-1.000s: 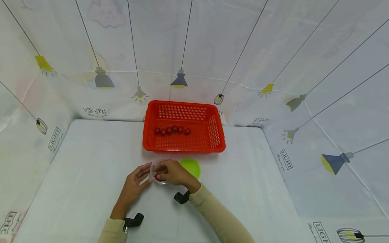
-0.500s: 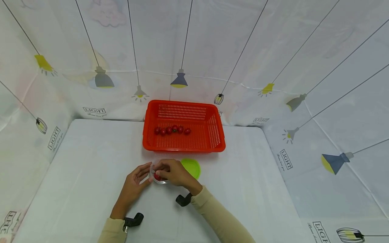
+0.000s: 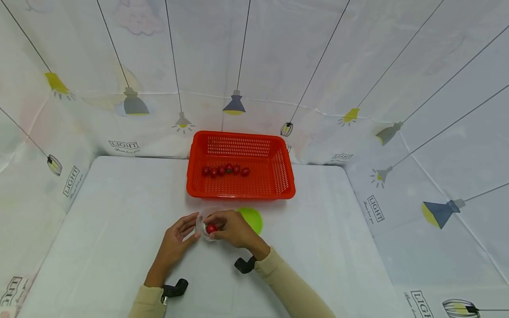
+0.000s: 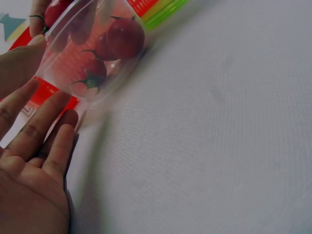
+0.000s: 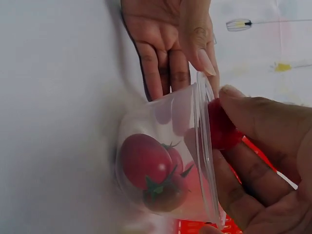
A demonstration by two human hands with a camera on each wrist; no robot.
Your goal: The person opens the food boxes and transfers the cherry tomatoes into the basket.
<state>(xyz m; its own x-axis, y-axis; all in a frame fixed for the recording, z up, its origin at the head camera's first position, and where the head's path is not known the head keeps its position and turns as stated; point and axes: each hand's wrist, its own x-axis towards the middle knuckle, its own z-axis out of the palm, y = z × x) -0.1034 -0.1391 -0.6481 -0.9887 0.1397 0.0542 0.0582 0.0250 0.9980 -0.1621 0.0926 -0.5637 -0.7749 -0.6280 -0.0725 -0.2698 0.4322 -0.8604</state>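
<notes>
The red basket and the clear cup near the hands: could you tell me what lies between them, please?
In the head view, only bare white table separates the red basket from the clear cup; the green lid sits off to the cup's right.

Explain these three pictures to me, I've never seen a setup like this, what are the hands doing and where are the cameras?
A person wears three cameras: one on the head, looking down at the white cloth-covered table, and one on each wrist, close to that hand.

In the head view, a red slotted plastic basket at the back holds a row of small red cherry tomatoes. In front lie a round green plastic lid and a small clear plastic cup.

The left hand rests straight fingers against the cup. The right hand pinches one cherry tomato at the cup's rim. The right wrist view shows more tomatoes already inside.
</notes>
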